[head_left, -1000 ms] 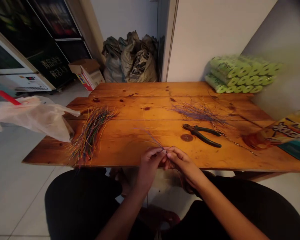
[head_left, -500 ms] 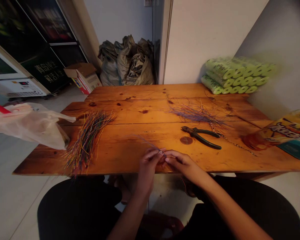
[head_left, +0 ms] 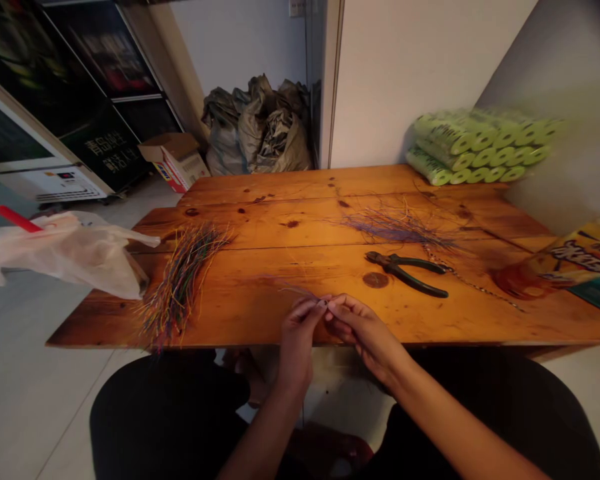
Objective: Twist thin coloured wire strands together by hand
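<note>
The left hand (head_left: 297, 343) and right hand (head_left: 365, 330) meet at the near edge of a knotty orange wooden surface (head_left: 250, 313), their fingers (head_left: 340, 308) pressed together, pinching a few thin purple wires (head_left: 303, 291) that trail up and left from the fingertips. Left of the fingers lies a sheaf of multicoloured wires (head_left: 183, 287). Beyond and right of them sit a loose purple wire tuft (head_left: 395, 228) and green-handled steel pliers (head_left: 405, 272). Farther right, a yellow packet (head_left: 585, 257) shows blurred lettering; far left, a black panel (head_left: 107, 150) carries white Chinese characters.
</note>
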`<state>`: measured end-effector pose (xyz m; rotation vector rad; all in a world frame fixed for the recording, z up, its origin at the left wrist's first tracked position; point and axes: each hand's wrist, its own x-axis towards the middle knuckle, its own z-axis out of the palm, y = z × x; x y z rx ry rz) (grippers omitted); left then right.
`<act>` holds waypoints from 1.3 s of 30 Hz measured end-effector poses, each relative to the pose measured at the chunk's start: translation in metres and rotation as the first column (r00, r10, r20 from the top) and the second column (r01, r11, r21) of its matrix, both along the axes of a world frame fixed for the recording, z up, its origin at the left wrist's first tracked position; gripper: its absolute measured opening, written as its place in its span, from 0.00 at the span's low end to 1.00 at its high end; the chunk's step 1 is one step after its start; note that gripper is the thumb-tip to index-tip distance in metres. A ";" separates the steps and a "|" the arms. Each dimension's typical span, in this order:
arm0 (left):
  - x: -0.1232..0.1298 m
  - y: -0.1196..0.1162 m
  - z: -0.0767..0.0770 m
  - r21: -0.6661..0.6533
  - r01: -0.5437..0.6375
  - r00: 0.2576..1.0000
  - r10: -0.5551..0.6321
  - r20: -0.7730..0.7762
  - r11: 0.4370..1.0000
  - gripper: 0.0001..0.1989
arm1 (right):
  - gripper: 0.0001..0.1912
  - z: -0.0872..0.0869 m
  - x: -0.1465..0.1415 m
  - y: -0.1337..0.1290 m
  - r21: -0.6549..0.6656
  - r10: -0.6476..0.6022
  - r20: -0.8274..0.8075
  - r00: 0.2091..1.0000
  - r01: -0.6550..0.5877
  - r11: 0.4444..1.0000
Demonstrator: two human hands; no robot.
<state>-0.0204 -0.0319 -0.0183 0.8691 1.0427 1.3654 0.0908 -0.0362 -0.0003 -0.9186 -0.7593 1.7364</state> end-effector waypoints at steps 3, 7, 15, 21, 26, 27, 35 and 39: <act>0.001 -0.002 0.002 -0.015 -0.040 0.999 0.040 0.028 0.999 0.04 | 0.11 -0.002 -0.003 0.000 0.025 -0.031 0.045 0.998 0.030 0.999; 0.002 -0.002 0.002 0.001 -0.054 0.998 0.054 0.024 0.999 0.04 | 0.10 -0.003 -0.005 0.001 0.042 -0.054 0.075 0.996 0.051 0.998; 0.003 -0.001 0.001 -0.038 -0.076 0.992 0.079 0.102 0.996 0.03 | 0.11 -0.005 -0.013 0.002 -0.037 -0.105 -0.025 0.994 0.104 0.994; 0.004 -0.001 0.001 -0.019 -0.123 0.989 0.124 0.082 0.992 0.02 | 0.10 -0.010 -0.020 0.003 0.038 -0.215 0.012 0.977 0.214 0.976; 0.005 0.000 0.003 -0.056 -0.140 0.979 0.147 0.139 0.989 0.01 | 0.10 -0.017 -0.022 0.005 0.176 -0.307 0.141 0.941 0.282 0.943; 0.005 0.000 0.004 -0.061 -0.141 0.977 0.149 0.156 0.988 0.01 | 0.10 -0.018 -0.021 0.005 0.215 -0.315 0.187 0.930 0.274 0.937; -0.002 0.002 0.009 -0.140 -0.038 0.967 0.072 0.246 0.989 0.04 | 0.04 -0.018 -0.013 0.007 0.590 -0.432 0.557 0.709 0.027 0.807; -0.002 0.001 0.010 -0.135 -0.034 0.964 0.069 0.258 0.990 0.03 | 0.04 -0.013 -0.010 0.009 0.705 -0.527 0.600 0.602 -0.086 0.704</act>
